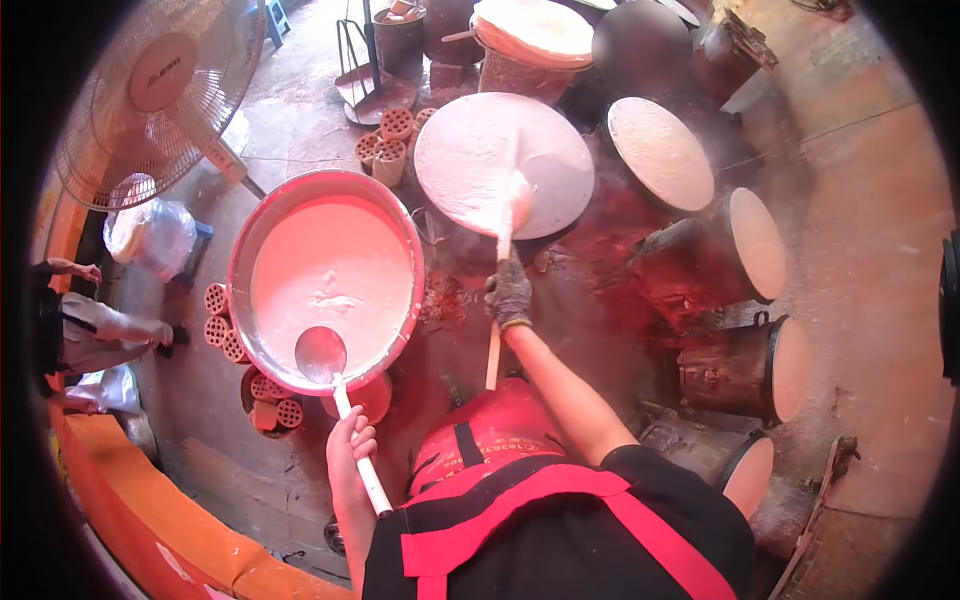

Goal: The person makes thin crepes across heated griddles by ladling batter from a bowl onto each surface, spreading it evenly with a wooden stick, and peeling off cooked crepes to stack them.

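Observation:
My bare left hand [350, 445] is closed around the pale handle of a metal ladle [322, 355]. The ladle's round bowl is at the near rim of a large red-edged basin [238, 290], which holds a thick white batter [330, 265]. My right hand [508, 293], in a dark glove, grips a long wooden-handled spreader [504, 230]. Its far end is blurred over a round griddle [565, 190]. Pale batter covers the griddle's left and upper part, while a grey patch shows at the lower right.
More round pans [660, 155] on drum-like stoves curve along the right. A stack of pale round sheets [535, 30] stands behind the griddle. Perforated coal briquettes [395, 125] sit near the basin. A fan [165, 75] and another person [110, 320] are at left.

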Action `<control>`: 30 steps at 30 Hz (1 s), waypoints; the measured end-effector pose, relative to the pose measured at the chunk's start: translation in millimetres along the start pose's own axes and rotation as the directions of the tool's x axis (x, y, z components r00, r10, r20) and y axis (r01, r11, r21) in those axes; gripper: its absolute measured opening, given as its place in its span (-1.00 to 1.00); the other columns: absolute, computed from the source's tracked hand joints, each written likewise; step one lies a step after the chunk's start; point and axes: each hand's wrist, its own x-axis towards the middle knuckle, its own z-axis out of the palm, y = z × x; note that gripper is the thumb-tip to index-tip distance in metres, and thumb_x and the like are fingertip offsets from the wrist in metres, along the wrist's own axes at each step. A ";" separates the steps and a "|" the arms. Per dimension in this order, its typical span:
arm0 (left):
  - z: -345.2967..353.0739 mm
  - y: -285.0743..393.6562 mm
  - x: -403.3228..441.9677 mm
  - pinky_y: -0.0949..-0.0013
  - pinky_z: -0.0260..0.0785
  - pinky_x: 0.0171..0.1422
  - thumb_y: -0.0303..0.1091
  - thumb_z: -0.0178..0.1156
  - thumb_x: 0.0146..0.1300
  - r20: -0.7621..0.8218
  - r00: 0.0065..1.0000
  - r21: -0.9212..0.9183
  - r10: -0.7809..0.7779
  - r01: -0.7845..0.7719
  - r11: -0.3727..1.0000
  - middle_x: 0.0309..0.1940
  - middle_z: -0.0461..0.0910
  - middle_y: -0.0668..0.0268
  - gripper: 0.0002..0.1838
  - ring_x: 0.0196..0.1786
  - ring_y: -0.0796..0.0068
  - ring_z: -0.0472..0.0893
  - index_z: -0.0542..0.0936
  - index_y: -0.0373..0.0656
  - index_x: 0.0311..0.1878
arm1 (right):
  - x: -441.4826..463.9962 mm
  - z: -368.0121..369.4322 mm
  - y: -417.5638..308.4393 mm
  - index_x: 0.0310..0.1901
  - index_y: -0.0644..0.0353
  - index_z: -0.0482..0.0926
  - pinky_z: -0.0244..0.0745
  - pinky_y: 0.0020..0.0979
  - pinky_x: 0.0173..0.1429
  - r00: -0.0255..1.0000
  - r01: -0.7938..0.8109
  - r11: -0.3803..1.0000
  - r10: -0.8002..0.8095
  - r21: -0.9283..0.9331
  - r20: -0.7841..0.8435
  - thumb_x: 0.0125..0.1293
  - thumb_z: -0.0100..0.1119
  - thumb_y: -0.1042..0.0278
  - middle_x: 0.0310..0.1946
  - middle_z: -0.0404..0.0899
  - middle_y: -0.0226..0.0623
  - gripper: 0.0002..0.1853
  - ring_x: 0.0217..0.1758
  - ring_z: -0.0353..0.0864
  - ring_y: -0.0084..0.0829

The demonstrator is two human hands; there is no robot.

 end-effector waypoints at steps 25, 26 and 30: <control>145.9 -82.4 27.0 0.72 -0.02 -0.74 -0.49 -0.07 0.30 0.138 0.986 0.181 -0.093 0.067 0.981 -0.54 0.21 0.43 -0.86 -0.65 0.77 0.16 0.31 -0.30 -0.11 | 41.1 -150.9 -28.2 -0.08 0.14 0.47 0.52 -0.26 -0.13 0.669 0.727 0.397 -0.222 -0.561 0.710 -0.03 0.13 0.30 -0.14 0.49 -0.16 -0.60 -0.15 0.53 -0.11; 151.5 -87.6 32.5 0.72 -0.02 -0.74 -0.49 -0.07 0.30 0.154 0.984 0.176 -0.095 0.067 0.982 -0.53 0.21 0.43 -0.86 -0.65 0.76 0.16 0.30 -0.30 -0.10 | 59.6 -178.3 -27.1 -0.06 0.13 0.46 0.51 -0.26 -0.10 0.647 0.748 0.349 -0.188 -0.565 0.739 -0.06 0.14 0.34 -0.12 0.48 -0.16 -0.57 -0.12 0.53 -0.11; 173.4 -108.5 40.6 0.73 -0.01 -0.74 -0.47 -0.09 0.32 0.144 0.984 0.203 -0.105 0.075 0.976 -0.52 0.20 0.43 -0.85 -0.65 0.78 0.15 0.30 -0.31 -0.10 | 120.5 -211.0 -78.0 -0.02 0.05 0.45 0.48 -0.24 -0.17 0.854 0.229 0.713 0.180 -0.663 0.488 -0.08 0.14 0.41 -0.15 0.49 -0.16 -0.54 -0.17 0.53 -0.16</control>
